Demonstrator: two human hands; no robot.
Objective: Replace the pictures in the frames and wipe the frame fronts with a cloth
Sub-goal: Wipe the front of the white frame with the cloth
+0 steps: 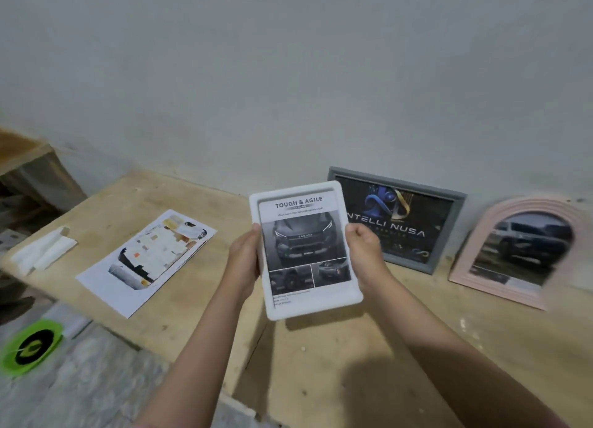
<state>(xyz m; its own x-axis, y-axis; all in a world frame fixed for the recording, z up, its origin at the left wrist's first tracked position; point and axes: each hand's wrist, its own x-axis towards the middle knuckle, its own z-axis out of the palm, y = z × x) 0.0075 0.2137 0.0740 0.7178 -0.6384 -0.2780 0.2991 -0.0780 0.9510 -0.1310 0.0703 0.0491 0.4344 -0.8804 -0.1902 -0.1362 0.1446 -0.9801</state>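
Above the table [337, 363], both hands grip the white frame [305, 251].

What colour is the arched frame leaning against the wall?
Pale pink. The arched frame shows in the head view, at the right end of the row.

Papers [147, 260] left of held frame [305, 251]; two frames [398, 219] right.
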